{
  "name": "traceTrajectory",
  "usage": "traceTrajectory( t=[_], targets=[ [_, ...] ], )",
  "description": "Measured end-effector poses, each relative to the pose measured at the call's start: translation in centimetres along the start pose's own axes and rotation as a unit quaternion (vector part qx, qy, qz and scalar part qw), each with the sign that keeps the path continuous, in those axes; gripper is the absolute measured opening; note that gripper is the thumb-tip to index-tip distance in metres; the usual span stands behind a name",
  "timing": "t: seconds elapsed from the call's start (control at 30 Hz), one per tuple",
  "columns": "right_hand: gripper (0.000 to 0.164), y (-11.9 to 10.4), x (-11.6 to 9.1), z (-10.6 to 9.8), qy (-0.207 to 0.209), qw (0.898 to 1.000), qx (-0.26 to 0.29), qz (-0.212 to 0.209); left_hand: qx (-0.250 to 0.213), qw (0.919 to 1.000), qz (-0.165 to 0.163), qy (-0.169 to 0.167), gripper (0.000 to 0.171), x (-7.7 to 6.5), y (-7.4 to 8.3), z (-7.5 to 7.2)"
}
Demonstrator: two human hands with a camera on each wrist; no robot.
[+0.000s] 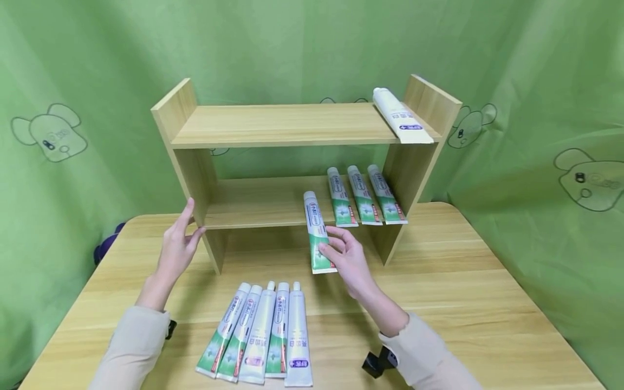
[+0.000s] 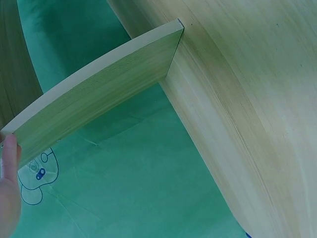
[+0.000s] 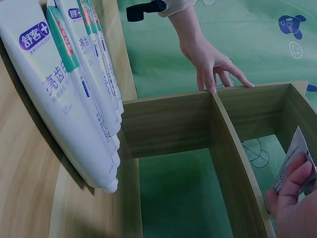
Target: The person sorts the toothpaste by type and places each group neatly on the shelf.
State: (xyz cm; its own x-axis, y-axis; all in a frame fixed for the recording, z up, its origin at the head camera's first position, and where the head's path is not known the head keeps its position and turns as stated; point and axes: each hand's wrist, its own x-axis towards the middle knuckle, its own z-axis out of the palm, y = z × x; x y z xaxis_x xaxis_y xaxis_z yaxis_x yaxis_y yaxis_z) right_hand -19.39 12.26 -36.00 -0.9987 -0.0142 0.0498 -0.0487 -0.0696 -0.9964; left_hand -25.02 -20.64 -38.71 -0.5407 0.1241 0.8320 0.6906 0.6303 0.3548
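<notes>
The right hand [image 1: 348,260] grasps a green-and-white tube [image 1: 316,233] between thumb and fingers near its lower part, the capped end tilted up and away; the tube overlaps the front edge of the middle board [image 1: 258,200], and whether it touches the wood I cannot tell. The left hand [image 1: 177,244] grasps no tube; its fingers are extended and spread, touching the front edge of the left side of the wooden shelf [image 1: 175,116] near that board. Just right of the held tube, three green-and-white tubes [image 1: 362,196] lie side by side on the middle board, caps toward the back. Above them, a white tube [image 1: 401,116] with a purple label lies at the right end of the top board [image 1: 278,122]. In front of the shelf, between the forearms, five tubes [image 1: 265,336] lie in a slight fan on the desk [image 1: 463,303], three green-and-white and two white, caps toward the shelf. Behind hangs a green curtain [image 1: 273,49] with cartoon animal heads.
</notes>
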Motion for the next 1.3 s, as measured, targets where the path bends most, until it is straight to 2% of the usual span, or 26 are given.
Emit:
traceTrajectory(
  t=[0.17,0.3,0.43,0.63,0.77,0.87,1.13,1.3],
  targets=[
    [0.041,0.0,0.1,0.1,0.007,1.000,0.015,0.004,-0.002,1.0000,0.003,0.001,0.088,0.1,0.1,0.0],
    [0.046,-0.2,0.1,0.0,-0.008,0.999,0.034,0.000,-0.004,1.0000,0.006,0.002,0.089,0.3,0.1,0.0],
    [0.055,-0.4,0.0,-0.3,-0.044,0.998,0.053,-0.002,-0.001,0.9999,0.013,0.004,0.090,0.4,0.1,-0.1],
    [0.068,-0.7,-0.3,-1.0,-0.109,0.993,0.055,0.001,0.001,1.0000,0.008,0.003,0.089,0.4,0.0,-0.1],
    [0.073,-0.7,-0.5,-1.1,-0.129,0.990,0.058,-0.001,0.000,1.0000,0.002,0.001,0.088,0.3,0.0,0.0],
    [0.072,-0.6,-0.4,-1.0,-0.118,0.991,0.059,0.003,-0.001,1.0000,-0.002,0.000,0.088,0.3,0.0,0.0],
    [0.058,-0.5,-0.1,-1.0,-0.043,0.998,0.033,0.010,0.001,1.0000,-0.006,-0.001,0.086,0.1,0.1,0.0],
    [0.053,-0.3,0.1,-0.9,-0.029,0.999,0.037,-0.007,0.001,1.0000,0.000,0.000,0.088,0.0,-0.1,0.0]
  ],
)
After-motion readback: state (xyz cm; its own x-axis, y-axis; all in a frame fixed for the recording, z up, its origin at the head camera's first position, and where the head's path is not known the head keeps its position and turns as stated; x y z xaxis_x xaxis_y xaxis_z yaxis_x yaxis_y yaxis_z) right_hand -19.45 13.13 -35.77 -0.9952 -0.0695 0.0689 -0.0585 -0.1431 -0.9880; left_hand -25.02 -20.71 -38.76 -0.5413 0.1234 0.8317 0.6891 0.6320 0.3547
